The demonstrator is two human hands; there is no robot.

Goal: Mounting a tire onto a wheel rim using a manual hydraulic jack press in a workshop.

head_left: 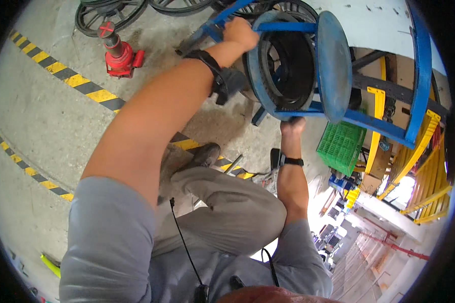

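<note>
A blue metal frame [338, 118] with a round ring [260, 65] and a flat blue disc [334, 65] stands tilted in front of me. Dark round rims or tyres [301, 65] show between ring and disc. My left hand [240, 34] is closed on the frame near the ring's upper left, its fingertips partly hidden. Below the ring, my right hand [293, 125] grips the frame's lower bar from underneath; most of its fingers are out of sight behind the metal. Both wrists wear black straps with a dark block.
A red bottle jack [120, 59] stands on the concrete floor at the left. Black spoked wheels [111, 17] lie at the top. Yellow-black tape [65, 73] crosses the floor. On the right are a green crate [341, 146] and yellow metal posts [376, 131]. My bent knee [258, 202] is close below.
</note>
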